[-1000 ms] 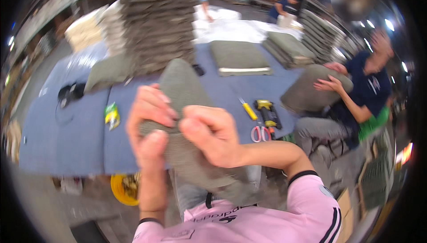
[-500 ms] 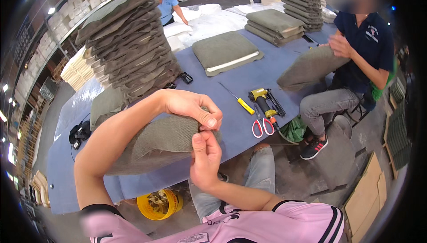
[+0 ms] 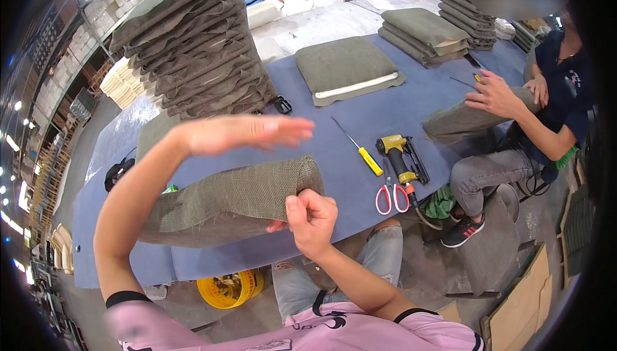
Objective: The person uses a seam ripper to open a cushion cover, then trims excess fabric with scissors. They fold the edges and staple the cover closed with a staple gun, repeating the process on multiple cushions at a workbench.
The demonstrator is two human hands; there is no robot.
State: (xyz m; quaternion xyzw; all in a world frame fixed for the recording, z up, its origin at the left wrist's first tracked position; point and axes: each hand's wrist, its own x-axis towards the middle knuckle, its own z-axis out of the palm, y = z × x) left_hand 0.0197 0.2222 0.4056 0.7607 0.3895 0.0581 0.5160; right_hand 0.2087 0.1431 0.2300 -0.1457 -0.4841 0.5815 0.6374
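A grey-green cushion in coarse woven fabric stands on its edge before me at the table's front, its frayed fabric edge facing me. My right hand pinches the fabric near the cushion's right end, thumb on the near face and the other fingers curled. Above the cushion, apart from it, hovers my left hand, flat with its fingers stretched out and slightly blurred. To the right on the blue table lie a yellow-handled screwdriver, red-and-white scissors and a yellow-and-black nail gun.
A tall stack of cushions rises at the left. One cushion lies flat mid-table; more stacks stand beyond. At right, a seated person handles another cushion. A yellow bucket sits below the table edge.
My left hand has let go of the cushion's corner and lifted up and left, its fingers straightening. My right hand keeps its pinch. The view has shifted slightly.
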